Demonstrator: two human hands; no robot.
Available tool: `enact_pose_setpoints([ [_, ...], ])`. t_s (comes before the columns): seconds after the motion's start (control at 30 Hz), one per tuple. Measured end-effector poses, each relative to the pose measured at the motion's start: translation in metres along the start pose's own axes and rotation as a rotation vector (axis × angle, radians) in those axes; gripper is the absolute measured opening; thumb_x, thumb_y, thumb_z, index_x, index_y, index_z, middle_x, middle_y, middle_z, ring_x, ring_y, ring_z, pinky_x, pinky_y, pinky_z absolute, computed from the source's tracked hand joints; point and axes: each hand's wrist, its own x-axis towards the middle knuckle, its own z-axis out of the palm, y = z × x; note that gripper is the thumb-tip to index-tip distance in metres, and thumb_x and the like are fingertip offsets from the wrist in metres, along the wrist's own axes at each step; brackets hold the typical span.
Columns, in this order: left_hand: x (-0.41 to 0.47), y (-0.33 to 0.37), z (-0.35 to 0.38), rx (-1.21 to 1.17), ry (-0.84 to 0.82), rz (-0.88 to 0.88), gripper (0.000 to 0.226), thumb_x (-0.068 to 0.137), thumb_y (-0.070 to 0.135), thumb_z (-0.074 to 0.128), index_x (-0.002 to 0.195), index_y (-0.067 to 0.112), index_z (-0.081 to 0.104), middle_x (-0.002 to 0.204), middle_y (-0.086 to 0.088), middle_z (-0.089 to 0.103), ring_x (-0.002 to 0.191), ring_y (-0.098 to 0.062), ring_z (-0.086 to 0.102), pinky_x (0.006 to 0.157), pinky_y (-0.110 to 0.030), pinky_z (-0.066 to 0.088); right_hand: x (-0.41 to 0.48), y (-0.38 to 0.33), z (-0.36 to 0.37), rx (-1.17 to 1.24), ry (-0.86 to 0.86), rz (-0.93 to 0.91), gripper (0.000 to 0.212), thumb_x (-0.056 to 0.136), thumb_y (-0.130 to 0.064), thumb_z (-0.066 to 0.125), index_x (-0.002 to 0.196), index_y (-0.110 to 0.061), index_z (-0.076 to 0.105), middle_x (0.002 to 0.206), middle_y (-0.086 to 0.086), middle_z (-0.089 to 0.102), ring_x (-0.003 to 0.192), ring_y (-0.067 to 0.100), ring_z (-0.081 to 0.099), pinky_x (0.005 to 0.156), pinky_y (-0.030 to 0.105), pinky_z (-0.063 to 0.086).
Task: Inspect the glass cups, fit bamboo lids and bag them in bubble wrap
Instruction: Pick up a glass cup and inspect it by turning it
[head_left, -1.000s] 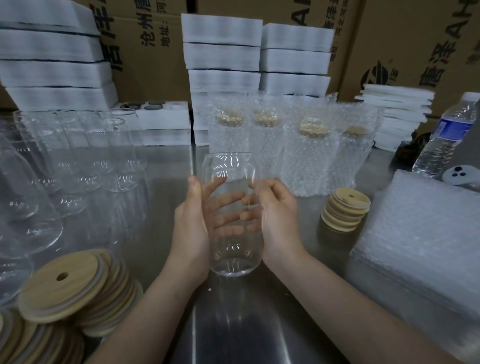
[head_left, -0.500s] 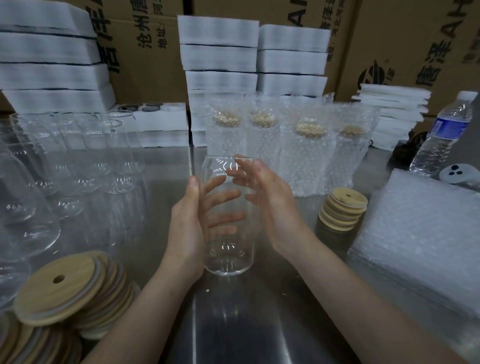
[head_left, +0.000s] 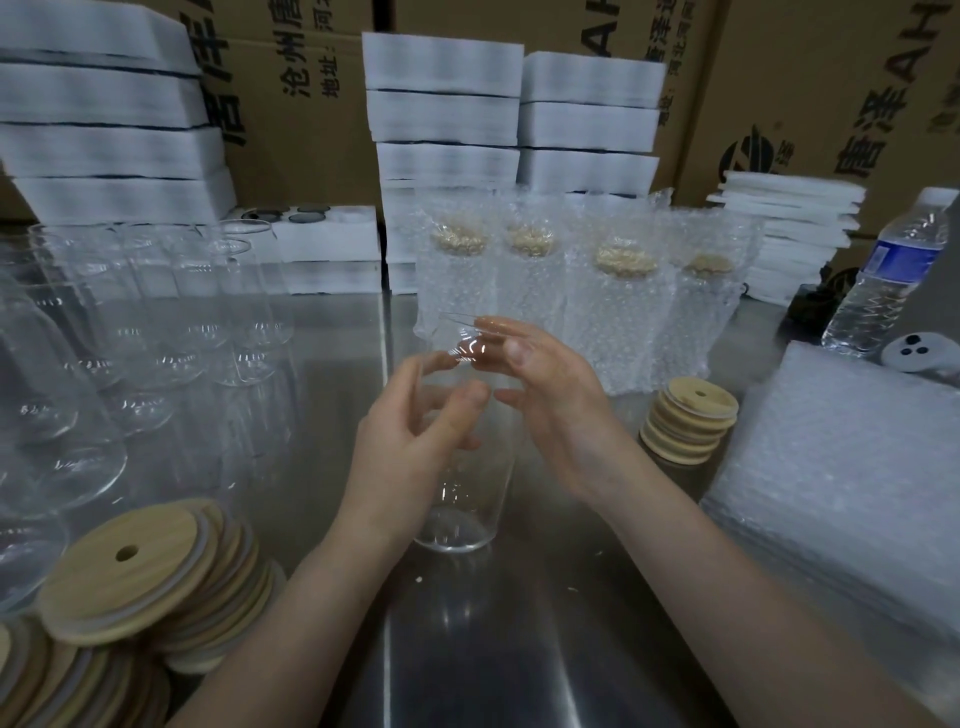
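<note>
Entries as I read them off the head camera.

- **Glass cup** (head_left: 460, 514): clear, no lid, roughly upright, at the middle of the steel table (head_left: 524, 660). I cannot tell whether its base touches the tabletop.
- **Left hand** (head_left: 402, 457): on the cup's left side. Its fingers (head_left: 434, 364) curl round the upper wall and the thumb lies across the front, so it grips the cup.
- **Right hand** (head_left: 558, 415): on the cup's right side. Its fingers (head_left: 493, 330) are nearly straight, with the tips lying at the rim, and the thumb points toward the left thumb. It touches the glass, and I see no closed grasp.
- **Bare glass cups** (head_left: 156, 332): a crowd of them stands along the left edge.
- **Bamboo lids** (head_left: 130, 566): leaning stacks at the near left corner. The top lid shows a straw hole and a pale ring.
- **Small lid stack** (head_left: 688, 421): stands to the right of the right hand, apart from it.
- **Bagged cups** (head_left: 587, 312): four in a row behind the hands, toward the far edge. Each is in bubble wrap with a lid showing through.
- **Bubble wrap bags** (head_left: 857, 467): a flat pile at the right edge.
- **Water bottle** (head_left: 883, 280): at the far right corner, with a white round object (head_left: 917, 353) bearing three dark dots just beside it.
- **Foam blocks** (head_left: 441, 109): white stacks along the far edge, with foam sheets (head_left: 789, 228) to their right.
- **Cardboard cartons** (head_left: 841, 78): stand behind everything on the table.
</note>
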Motion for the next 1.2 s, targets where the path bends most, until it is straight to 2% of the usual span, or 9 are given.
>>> enact_pose_setpoints([
  [0.13, -0.003, -0.001, -0.005, 0.247, 0.060, 0.099, 0.068, 0.060, 0.069, 0.071, 0.120, 0.039, 0.060, 0.100, 0.012, 0.072, 0.090, -0.007, 0.070, 0.080, -0.036, 0.059, -0.002, 0.000, 0.001, 0.024, 0.002, -0.008, 0.044, 0.072, -0.026, 0.069, 0.115, -0.015, 0.062, 0.104, -0.008, 0.068, 0.096, -0.002, 0.065, 0.077, 0.015, 0.051],
  [0.2, -0.002, -0.001, -0.007, 0.328, 0.073, 0.126, 0.075, 0.058, 0.072, 0.073, 0.125, 0.043, 0.056, 0.108, 0.016, 0.070, 0.097, -0.008, 0.069, 0.087, -0.041, 0.057, -0.004, -0.001, 0.003, -0.011, 0.030, -0.016, 0.043, 0.070, -0.026, 0.067, 0.113, -0.019, 0.062, 0.105, -0.009, 0.064, 0.090, -0.008, 0.063, 0.073, 0.011, 0.049],
  [0.37, -0.001, 0.002, -0.007, 0.536, 0.118, 0.185, 0.088, 0.052, 0.077, 0.071, 0.131, 0.046, 0.047, 0.121, 0.026, 0.062, 0.110, 0.001, 0.062, 0.096, -0.041, 0.053, -0.006, -0.003, 0.008, -0.003, 0.102, -0.042, 0.047, 0.073, -0.012, 0.077, 0.117, -0.010, 0.059, 0.107, 0.003, 0.066, 0.088, -0.004, 0.065, 0.076, 0.016, 0.051],
  [0.47, -0.003, 0.004, -0.006, 0.699, 0.118, 0.270, 0.097, 0.056, 0.077, 0.064, 0.141, 0.033, 0.046, 0.126, 0.015, 0.061, 0.115, -0.010, 0.060, 0.096, -0.043, 0.051, -0.008, -0.002, 0.012, 0.022, 0.149, -0.038, 0.037, 0.084, 0.002, 0.068, 0.119, -0.002, 0.056, 0.110, 0.012, 0.065, 0.083, -0.001, 0.065, 0.076, 0.017, 0.052],
  [0.63, -0.002, 0.003, -0.002, 0.925, 0.130, 0.437, 0.093, 0.060, 0.059, 0.080, 0.138, 0.016, 0.053, 0.124, -0.005, 0.063, 0.109, -0.030, 0.061, 0.091, -0.047, 0.050, -0.008, -0.001, 0.015, 0.009, 0.241, -0.038, 0.022, 0.085, 0.000, 0.069, 0.105, -0.008, 0.061, 0.106, 0.009, 0.064, 0.084, 0.002, 0.066, 0.084, 0.030, 0.057],
  [0.8, -0.001, -0.003, -0.002, 0.964, 0.140, 0.494, 0.090, 0.060, 0.049, 0.088, 0.137, 0.016, 0.054, 0.125, -0.009, 0.061, 0.113, -0.030, 0.059, 0.094, -0.048, 0.047, -0.009, -0.002, 0.016, 0.068, 0.253, -0.017, 0.019, 0.085, 0.000, 0.069, 0.099, -0.010, 0.060, 0.100, 0.009, 0.068, 0.093, 0.011, 0.067, 0.088, 0.031, 0.056],
  [0.9, -0.001, -0.005, -0.003, 0.975, 0.138, 0.513, 0.087, 0.061, 0.048, 0.088, 0.136, 0.017, 0.056, 0.125, -0.011, 0.059, 0.114, -0.030, 0.058, 0.096, -0.049, 0.044, -0.010, -0.002, 0.017, 0.090, 0.274, 0.000, 0.016, 0.086, 0.000, 0.068, 0.093, -0.011, 0.058, 0.097, 0.010, 0.070, 0.092, 0.016, 0.067, 0.089, 0.041, 0.055],
  [1.0, -0.003, -0.005, -0.001, 0.995, 0.131, 0.513, 0.082, 0.066, 0.053, 0.078, 0.138, 0.022, 0.053, 0.127, -0.010, 0.058, 0.118, -0.029, 0.055, 0.105, -0.054, 0.035, -0.009, -0.003, 0.016, 0.110, 0.309, 0.022, 0.015, 0.087, -0.004, 0.067, 0.083, -0.014, 0.057, 0.098, 0.018, 0.071, 0.093, 0.023, 0.069, 0.086, 0.046, 0.055],
  [1.2, -0.006, -0.002, 0.002, 1.020, 0.077, 0.486, 0.072, 0.073, 0.067, 0.048, 0.137, 0.036, 0.034, 0.137, -0.008, 0.052, 0.129, -0.028, 0.047, 0.112, -0.060, 0.020, -0.005, -0.003, 0.008, 0.287, 0.322, 0.079, 0.029, 0.084, -0.002, 0.065, 0.061, -0.017, 0.057, 0.090, 0.016, 0.070, 0.098, 0.028, 0.071, 0.068, 0.032, 0.056],
])
